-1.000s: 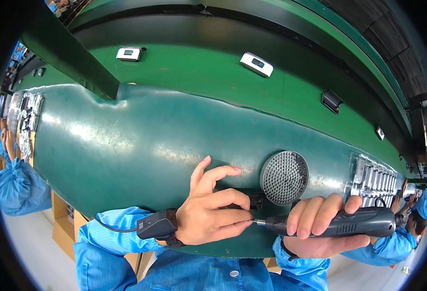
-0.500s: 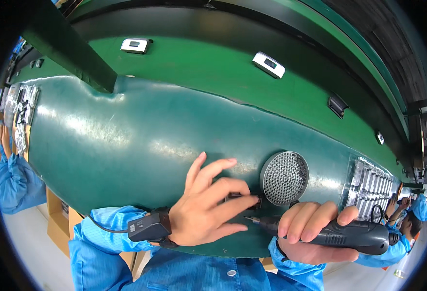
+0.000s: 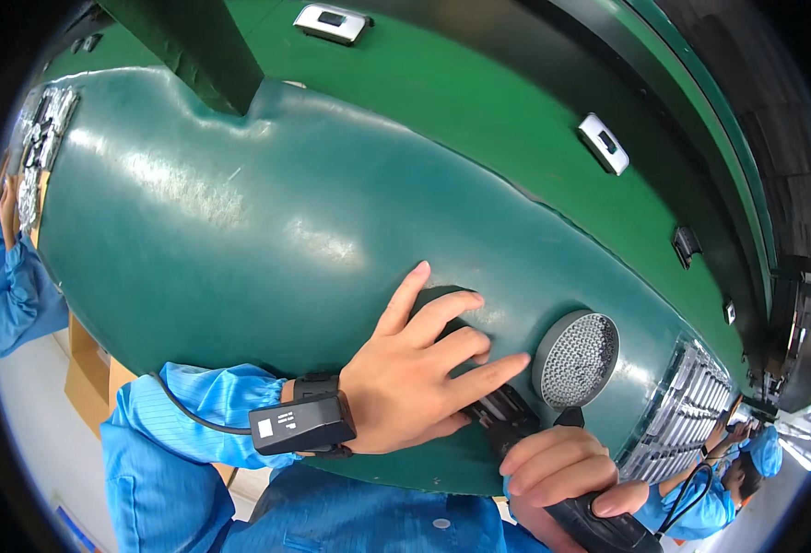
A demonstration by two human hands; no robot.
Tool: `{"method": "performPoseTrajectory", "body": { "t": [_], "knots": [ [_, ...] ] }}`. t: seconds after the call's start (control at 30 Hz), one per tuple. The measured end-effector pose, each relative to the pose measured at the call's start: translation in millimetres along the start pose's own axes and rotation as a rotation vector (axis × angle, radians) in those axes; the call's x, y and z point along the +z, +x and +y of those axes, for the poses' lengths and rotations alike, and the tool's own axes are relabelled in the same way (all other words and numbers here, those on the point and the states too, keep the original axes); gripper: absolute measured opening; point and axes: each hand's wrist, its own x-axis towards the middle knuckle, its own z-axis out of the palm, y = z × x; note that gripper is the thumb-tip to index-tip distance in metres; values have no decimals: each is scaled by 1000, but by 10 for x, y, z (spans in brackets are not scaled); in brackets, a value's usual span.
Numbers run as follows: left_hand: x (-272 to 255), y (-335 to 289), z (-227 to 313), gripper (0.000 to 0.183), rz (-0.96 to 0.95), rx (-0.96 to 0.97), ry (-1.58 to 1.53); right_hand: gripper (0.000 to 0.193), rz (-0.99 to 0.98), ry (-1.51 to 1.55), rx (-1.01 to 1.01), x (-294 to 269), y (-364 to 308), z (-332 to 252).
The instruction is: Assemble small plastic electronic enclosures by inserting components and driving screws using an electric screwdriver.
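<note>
My left hand (image 3: 424, 373) is spread over the green tabletop, its index finger stretched to the right and the thumb lower down. A small black part (image 3: 505, 405) lies beside and partly under these fingers; how firmly they touch it is hidden. My right hand (image 3: 562, 475) wraps round a black electric screwdriver (image 3: 599, 525) that slants up and left. Its nose is at the black part, and I cannot make out the bit. Just beyond the right hand sits a round grey dish (image 3: 576, 359) full of small silver pieces, probably screw heads.
A clear tray (image 3: 677, 415) of silver parts lies at the right. White-and-black devices (image 3: 604, 145) stand along the green belt (image 3: 479, 101) behind the table. A dark post (image 3: 198, 55) rises at the far left. Co-workers in blue sit at left (image 3: 18, 295) and right (image 3: 714, 493).
The screwdriver has swung from pointing left to slanting up-left, its nose now at the black part. My left hand's index finger has straightened. The whole view has shifted and turned.
</note>
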Motion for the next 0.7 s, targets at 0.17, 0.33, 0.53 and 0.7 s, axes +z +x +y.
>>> {"method": "performPoseTrajectory", "body": {
  "t": [0.17, 0.33, 0.53, 0.7],
  "knots": [
    [30, 36, -47, 67, 34, 45, -3, 69, 62, -12, 83, 22, 41, -82],
    [20, 15, -89, 58, 27, 85, -48, 69, 68, -24, 60, 43, 47, -80],
    [13, -12, -72, 45, 67, 76, -47, 69, -23, -42, 47, 65, 66, -88],
    [0, -27, -82, 42, 70, 78, -41, 70, -45, -82, 41, 134, 57, -37]
  ]
}}
